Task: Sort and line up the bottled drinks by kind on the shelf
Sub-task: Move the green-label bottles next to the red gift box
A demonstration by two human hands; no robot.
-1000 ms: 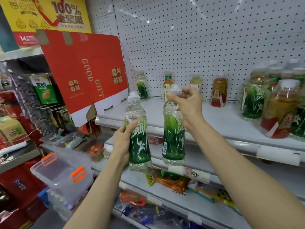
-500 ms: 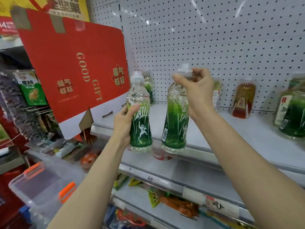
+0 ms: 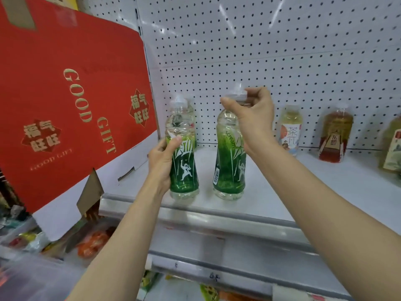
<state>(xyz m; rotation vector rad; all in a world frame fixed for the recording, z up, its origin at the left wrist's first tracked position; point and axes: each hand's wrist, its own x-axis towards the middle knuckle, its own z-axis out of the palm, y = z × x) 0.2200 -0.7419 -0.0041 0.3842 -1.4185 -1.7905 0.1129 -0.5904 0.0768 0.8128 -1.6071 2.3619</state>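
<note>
Holding two green-labelled "scream" bottles side by side at the front of the shelf (image 3: 282,205), the person looked only partway through the sorting. The left hand (image 3: 161,164) was wrapped around the waist of the left bottle (image 3: 183,161), fingers closed on it; whether its base had reached the shelf could not be told. The right hand (image 3: 252,114) pinched the cap and neck of the right bottle (image 3: 230,157), fingers curled shut over the top, its base at or just above the shelf.

Behind the left-hand fingers, a third green bottle (image 3: 192,118) stood against the pegboard back wall (image 3: 282,51), so these three seemed meant to form one file. Beyond the right-hand fingers, a pale tea bottle (image 3: 290,129), an amber tea bottle (image 3: 335,135) and another bottle at the picture's edge (image 3: 392,146) stood apart from each other along the back, of mixed kinds and apparently unsorted.

Both held bottles showed clear liquid above the green sleeves and looked nearly full. The pale bottle held yellowish drink, the amber one brownish.
</note>
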